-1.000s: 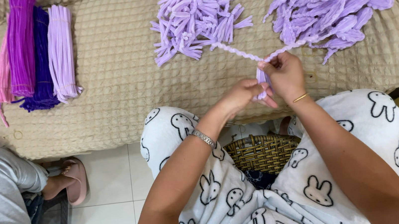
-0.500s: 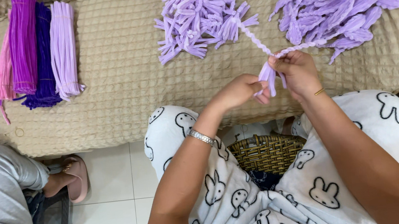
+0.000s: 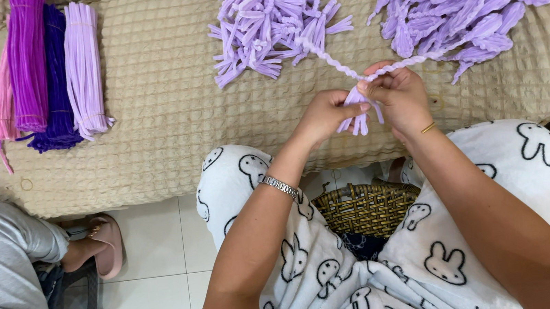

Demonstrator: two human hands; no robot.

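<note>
Pinching lilac pipe-cleaner bundle (image 3: pixel 355 107) tight between left hand (image 3: pixel 323 116) and right hand (image 3: pixel 401 95), twisted stem (image 3: pixel 341 65) kept taut for wrapping.

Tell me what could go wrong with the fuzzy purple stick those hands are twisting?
The twisted lilac stem runs from the left hand and right hand back into the pile of cut lilac pieces, so a tug might drag pieces off the beige cover. The small folded bundle is only pinched between the fingers, so it might slip and fall towards the wicker basket below.
</note>
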